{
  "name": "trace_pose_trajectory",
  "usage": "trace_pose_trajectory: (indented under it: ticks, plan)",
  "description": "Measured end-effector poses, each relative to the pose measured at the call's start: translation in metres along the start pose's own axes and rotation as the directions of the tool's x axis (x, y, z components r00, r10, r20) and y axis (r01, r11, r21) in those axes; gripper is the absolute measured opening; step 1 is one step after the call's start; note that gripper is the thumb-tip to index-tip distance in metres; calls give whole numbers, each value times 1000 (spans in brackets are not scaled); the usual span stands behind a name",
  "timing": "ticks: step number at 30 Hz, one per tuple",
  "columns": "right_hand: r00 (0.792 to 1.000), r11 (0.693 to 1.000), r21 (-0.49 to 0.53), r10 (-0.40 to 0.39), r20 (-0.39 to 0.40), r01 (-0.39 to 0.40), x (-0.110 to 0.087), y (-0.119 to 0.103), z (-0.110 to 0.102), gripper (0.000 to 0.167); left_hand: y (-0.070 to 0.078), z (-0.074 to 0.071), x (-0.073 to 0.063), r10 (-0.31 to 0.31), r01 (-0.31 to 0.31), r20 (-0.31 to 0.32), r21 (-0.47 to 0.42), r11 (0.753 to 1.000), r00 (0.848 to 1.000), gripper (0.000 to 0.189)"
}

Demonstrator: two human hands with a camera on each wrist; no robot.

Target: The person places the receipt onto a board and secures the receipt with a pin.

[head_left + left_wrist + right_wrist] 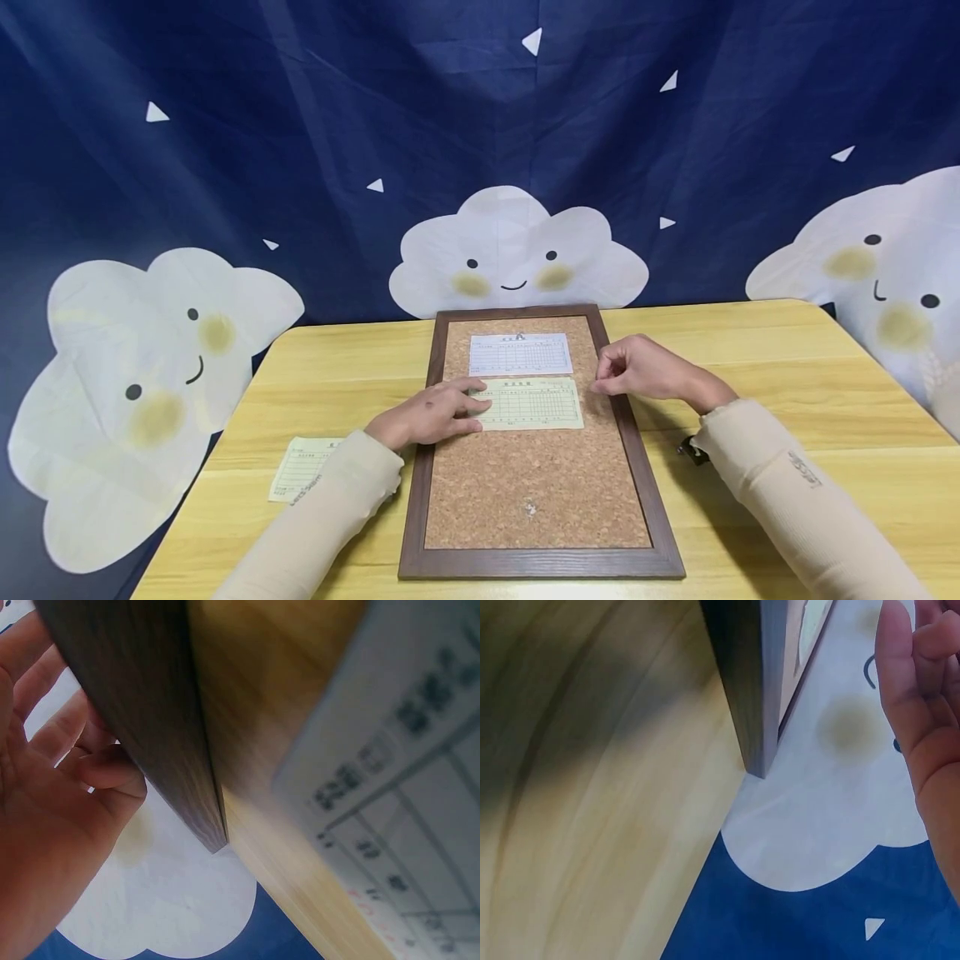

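Note:
A brown-framed corkboard (532, 471) lies on the table. My left hand (435, 412) reaches over its left frame, fingertips touching the left end of a pale green printed form (528, 408). Just above that form is a white printed form (517, 358), with a small clear pin (520, 337) at its top edge. My right hand (648, 368) hovers by the board's right frame, near the green form's right end. Its thumb and forefinger are brought together; whether a tiny thing sits between them cannot be seen.
Another pale green form (303, 467) lies on the wooden table (345, 358) left of the board, partly covered by my left sleeve. Small clear pins (530, 508) form a cluster low on the cork. Behind the table hangs a blue curtain (337, 100) with clouds.

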State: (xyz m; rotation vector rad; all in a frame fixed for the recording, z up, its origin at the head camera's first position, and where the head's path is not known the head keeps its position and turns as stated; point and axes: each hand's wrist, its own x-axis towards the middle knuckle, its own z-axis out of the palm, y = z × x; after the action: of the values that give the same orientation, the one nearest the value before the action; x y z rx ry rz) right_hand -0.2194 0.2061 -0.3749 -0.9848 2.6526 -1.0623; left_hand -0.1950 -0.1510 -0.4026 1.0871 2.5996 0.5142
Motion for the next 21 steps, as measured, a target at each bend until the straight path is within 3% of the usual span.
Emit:
trace_pose_trajectory:
  ticks: [9,21]
  plan:
    - [1000,1000,3,11,26,-11,13,-4,3,4,-1,1,0,0,0,-2,2,1000,1000,45]
    - [999,997,60,43,17,-44,24,-6,8,7,-1,0,0,2,-2,-1,4,1000,1000,44]
